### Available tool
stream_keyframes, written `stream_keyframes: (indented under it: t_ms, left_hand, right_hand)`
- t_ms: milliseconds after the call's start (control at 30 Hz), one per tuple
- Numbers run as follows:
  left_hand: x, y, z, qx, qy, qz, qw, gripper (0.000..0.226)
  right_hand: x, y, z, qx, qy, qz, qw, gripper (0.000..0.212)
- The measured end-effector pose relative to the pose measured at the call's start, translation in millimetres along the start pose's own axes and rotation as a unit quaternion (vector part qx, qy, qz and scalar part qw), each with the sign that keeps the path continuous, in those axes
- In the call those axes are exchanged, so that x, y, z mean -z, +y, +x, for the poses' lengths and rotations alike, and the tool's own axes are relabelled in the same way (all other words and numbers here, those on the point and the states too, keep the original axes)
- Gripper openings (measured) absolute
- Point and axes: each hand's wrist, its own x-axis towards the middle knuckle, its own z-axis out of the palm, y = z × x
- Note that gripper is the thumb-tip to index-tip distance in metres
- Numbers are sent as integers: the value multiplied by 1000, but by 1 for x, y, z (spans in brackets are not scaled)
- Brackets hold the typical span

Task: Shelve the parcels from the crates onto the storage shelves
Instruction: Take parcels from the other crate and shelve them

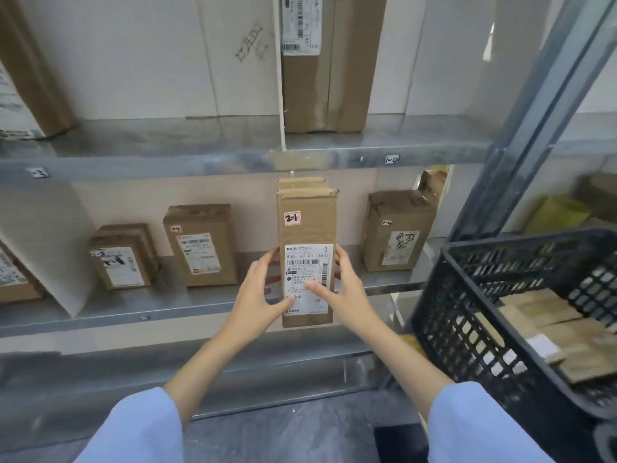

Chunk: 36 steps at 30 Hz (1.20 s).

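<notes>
2 pale blue sleeves (133, 429) frame the bottom of the view, and both forearms reach toward the storage shelves. The left hand (258, 292) and right hand (344, 289) clamp the lower half of 1 tall, narrow parcel (305, 225), fingers wrapped round its side edges and thumbs pressed on the white label. It stands upright at the front edge of the middle shelf (200, 307), in the gap between the neighbouring boxes; whether its base rests on the metal I cannot tell.

The cardboard looks stiff and dry, so it should grip well, and it is probably light. Its top flaps are crumpled, so the firm side faces low down are the better hold. Being tall on a small base, it could tip.

Count: 1 parcel in hand and 2 hands on it. At least 4 other parcels stand on that shelf, including a shelved box (200, 245) to the left. The 1 black crate (467, 312) at right holds several more, number unclear.
</notes>
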Motion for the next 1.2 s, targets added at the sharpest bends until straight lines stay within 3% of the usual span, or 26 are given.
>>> stream_keyframes:
  t_ms: [233, 433, 800, 1000, 1200]
  left_hand:
    - [1, -5, 16, 9, 38, -12, 999, 87]
    - [60, -28, -12, 39, 96, 14, 994, 87]
    - [289, -73, -149, 116, 265, 46, 956, 80]
    - [416, -92, -234, 122, 313, 93, 937, 78]
    - [494, -119, -291, 131, 356, 82, 922, 81]
  right_hand:
    - [-4, 7, 26, 26, -10, -3, 1000, 79]
    - [-64, -16, 40, 66, -75, 21, 995, 79]
    - [-313, -140, 10, 155, -245, 100, 952, 81]
    - [-441, -217, -39, 184, -282, 157, 928, 76]
    - [-526, -269, -70, 203, -312, 166, 913, 75]
